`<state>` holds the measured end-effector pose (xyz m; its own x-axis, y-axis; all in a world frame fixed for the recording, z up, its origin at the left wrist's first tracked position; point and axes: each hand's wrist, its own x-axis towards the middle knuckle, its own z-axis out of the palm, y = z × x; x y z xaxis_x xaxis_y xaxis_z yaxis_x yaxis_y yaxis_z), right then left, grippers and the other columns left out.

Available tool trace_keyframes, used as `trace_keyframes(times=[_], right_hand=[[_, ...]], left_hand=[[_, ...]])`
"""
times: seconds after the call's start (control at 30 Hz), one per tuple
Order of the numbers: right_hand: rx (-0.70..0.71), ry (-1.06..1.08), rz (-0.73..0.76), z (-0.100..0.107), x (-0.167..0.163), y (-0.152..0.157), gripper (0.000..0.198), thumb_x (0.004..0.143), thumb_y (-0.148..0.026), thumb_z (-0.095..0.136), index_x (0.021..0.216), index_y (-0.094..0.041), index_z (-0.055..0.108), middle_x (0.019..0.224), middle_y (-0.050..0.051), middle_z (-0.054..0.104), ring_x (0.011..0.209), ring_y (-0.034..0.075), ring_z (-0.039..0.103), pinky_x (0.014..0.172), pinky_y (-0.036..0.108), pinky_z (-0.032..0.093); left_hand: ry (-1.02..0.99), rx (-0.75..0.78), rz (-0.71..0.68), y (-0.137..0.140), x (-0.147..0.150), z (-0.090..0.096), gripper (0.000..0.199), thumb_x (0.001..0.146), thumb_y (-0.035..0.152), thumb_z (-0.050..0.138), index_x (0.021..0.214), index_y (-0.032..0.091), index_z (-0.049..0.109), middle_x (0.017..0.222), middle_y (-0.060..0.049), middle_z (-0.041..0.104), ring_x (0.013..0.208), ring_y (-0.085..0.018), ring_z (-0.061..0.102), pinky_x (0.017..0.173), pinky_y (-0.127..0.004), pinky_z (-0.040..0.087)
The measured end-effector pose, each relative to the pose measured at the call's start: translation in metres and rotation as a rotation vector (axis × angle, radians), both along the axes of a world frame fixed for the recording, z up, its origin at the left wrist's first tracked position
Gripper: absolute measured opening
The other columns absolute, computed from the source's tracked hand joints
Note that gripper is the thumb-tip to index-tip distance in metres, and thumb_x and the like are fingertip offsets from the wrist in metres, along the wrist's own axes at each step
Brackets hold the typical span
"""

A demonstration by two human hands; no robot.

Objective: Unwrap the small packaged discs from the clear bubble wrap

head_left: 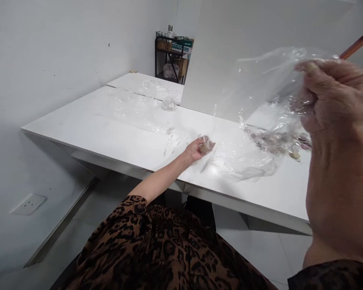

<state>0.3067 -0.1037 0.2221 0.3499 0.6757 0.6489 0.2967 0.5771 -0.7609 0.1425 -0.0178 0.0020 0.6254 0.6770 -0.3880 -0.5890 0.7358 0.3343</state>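
Observation:
High on the right, my right hand is closed on crumpled clear plastic film, which hangs down toward the white table. My left hand is low over the table near its front edge, its fingers wrapped round a small brownish lump in clear plastic; its exact kind cannot be made out. Below the raised film, a loose clear plastic sheet spreads on the tabletop. Several small wrapped pieces, reddish and brown, lie in a pile on the right, partly behind the film.
More clear film and a crumpled plastic ball lie toward the back left. A grey panel stands upright along the table's far side. Beyond is a dark shelf rack with boxes. A wall borders the left.

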Motion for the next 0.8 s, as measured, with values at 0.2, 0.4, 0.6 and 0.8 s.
trace_keyframes(times=[0.2, 0.4, 0.6, 0.8], right_hand=[[-0.187, 0.246, -0.275, -0.083, 0.062, -0.004, 0.012, 0.08, -0.012, 0.074, 0.071, -0.017, 0.067, 0.051, -0.006, 0.041, 0.042, 0.005, 0.029, 0.041, 0.023, 0.014], [-0.717, 0.249, -0.198, -0.193, 0.05, -0.008, 0.027, 0.073, -0.038, 0.079, 0.086, -0.017, 0.068, 0.058, -0.004, 0.044, 0.051, 0.01, 0.037, 0.046, 0.025, 0.025], [-0.476, -0.38, -0.462, -0.192, 0.022, -0.01, 0.05, 0.086, -0.054, 0.067, 0.122, -0.018, 0.065, 0.134, 0.018, 0.059, 0.123, 0.033, 0.054, 0.092, 0.048, 0.052], [-0.452, 0.302, 0.187, -0.163, -0.035, -0.013, 0.055, 0.08, -0.064, 0.074, 0.119, -0.028, 0.061, 0.114, 0.005, 0.066, 0.084, 0.016, 0.065, 0.059, 0.027, 0.05]], left_hand=[[-0.003, 0.157, 0.352, 0.026, -0.038, 0.012, 0.014, 0.093, 0.004, 0.061, 0.091, 0.018, 0.063, 0.07, 0.003, 0.068, 0.075, -0.009, 0.073, 0.093, -0.028, 0.06], [0.056, 0.278, 0.455, 0.035, -0.057, 0.05, 0.022, 0.096, 0.008, 0.061, 0.114, 0.02, 0.064, 0.078, 0.003, 0.07, 0.084, -0.012, 0.076, 0.095, -0.03, 0.058], [0.162, 0.372, 0.237, 0.005, -0.017, 0.069, 0.031, 0.093, 0.008, 0.065, 0.12, 0.021, 0.059, 0.083, 0.002, 0.069, 0.088, -0.015, 0.077, 0.094, -0.033, 0.059], [0.185, 0.514, 0.196, -0.019, 0.021, 0.086, 0.039, 0.093, 0.017, 0.069, 0.129, 0.027, 0.056, 0.105, -0.002, 0.07, 0.094, -0.015, 0.074, 0.088, -0.031, 0.059]])
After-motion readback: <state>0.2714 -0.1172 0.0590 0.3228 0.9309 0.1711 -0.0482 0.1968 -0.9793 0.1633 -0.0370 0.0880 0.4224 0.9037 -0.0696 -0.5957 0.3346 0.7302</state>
